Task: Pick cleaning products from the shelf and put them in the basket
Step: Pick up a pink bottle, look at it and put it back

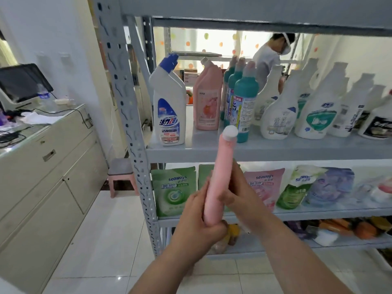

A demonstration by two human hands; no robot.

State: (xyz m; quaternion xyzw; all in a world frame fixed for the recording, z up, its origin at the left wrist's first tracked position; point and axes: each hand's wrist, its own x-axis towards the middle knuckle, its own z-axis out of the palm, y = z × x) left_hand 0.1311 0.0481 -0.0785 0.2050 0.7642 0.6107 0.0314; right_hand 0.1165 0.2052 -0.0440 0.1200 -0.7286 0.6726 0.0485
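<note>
A pink bottle (219, 172) with a white cap stands nearly upright, seen edge-on, in front of the grey metal shelf (275, 150). My left hand (200, 217) grips its base from the left. My right hand (237, 194) holds its middle from the right. On the shelf behind stand a white bottle with a blue cap (168, 105), another pink bottle (207, 96), teal bottles (244, 102) and several white spray bottles (314, 102). No basket is in view.
Refill pouches (174, 189) line the lower shelf; fruit-like items lie below that. A cream cabinet (42, 166) with a monitor stands at the left, a pink stool (121, 175) beside the shelf post. Another person (269, 58) stands behind the shelf.
</note>
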